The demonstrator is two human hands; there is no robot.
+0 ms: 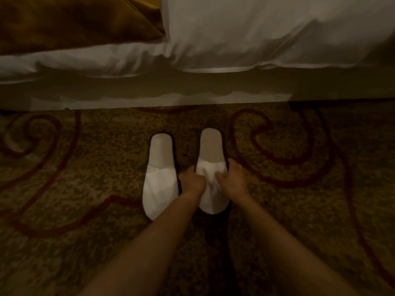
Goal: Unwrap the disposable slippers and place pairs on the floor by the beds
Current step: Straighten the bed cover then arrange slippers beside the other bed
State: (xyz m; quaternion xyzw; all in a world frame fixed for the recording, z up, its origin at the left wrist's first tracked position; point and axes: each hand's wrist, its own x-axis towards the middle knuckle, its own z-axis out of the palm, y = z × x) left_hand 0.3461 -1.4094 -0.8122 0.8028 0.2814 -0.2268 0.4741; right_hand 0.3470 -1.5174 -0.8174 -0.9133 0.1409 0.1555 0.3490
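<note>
Where the carpet (85, 167) met the bed (192, 99), two white slippers (186, 174) lay side by side, near each other, heels toward the bed, toes toward the person. Both forearms reached forward and down, near parallel, bare. Left hand (193, 181): set between the pair, fingers curled onto the inner side of the right slipper (211, 167), knuckles up. Right hand (233, 177): on that slipper's outer side, thumb across the upper, fingers bent round its edge. Left slipper (161, 178): flat on the carpet, untouched apart from the left wrist beside it. White duvet (256, 35) overhung the bed edge; gold throw (74, 22) at the far left corner.
</note>
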